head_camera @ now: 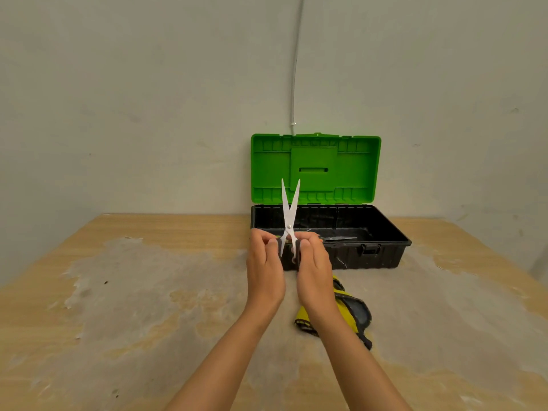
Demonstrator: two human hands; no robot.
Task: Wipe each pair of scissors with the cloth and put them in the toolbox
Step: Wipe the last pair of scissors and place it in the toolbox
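Observation:
A pair of scissors with bright metal blades stands upright in front of me, blades spread apart in a narrow V. My left hand grips one dark handle and my right hand grips the other. Behind them sits the toolbox, black tub with its green lid standing open against the wall. Another pair of scissors lies flat inside the tub. The yellow and dark grey cloth lies crumpled on the table under my right forearm, touched by neither hand.
The wooden table has a worn, patchy pale surface and runs to the wall behind. A thin grey cable runs down the wall to just above the toolbox lid.

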